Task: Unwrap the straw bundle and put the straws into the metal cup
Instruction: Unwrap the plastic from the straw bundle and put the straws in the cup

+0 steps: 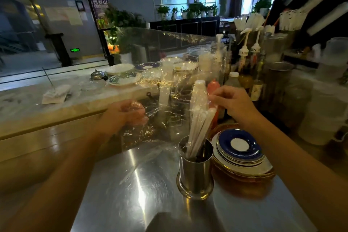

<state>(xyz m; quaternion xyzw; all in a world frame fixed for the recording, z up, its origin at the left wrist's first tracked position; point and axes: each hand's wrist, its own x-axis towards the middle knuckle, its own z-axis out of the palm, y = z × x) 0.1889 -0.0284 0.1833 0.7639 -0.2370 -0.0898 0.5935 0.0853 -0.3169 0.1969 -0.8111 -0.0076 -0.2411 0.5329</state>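
Observation:
A bundle of white paper-wrapped straws stands tilted with its lower end inside the metal cup on the steel counter. My right hand pinches the upper part of the bundle from the right. A clear plastic wrap stretches from the bundle out to the left. My left hand is closed on a bunched part of that wrap, well left of the cup. The straws' upper ends still show film over them.
A stack of blue-and-white saucers sits right beside the cup on brown plates. Syrup bottles and plastic cup stacks crowd the right. Plates lie on the marble ledge behind. Bare steel counter lies in front.

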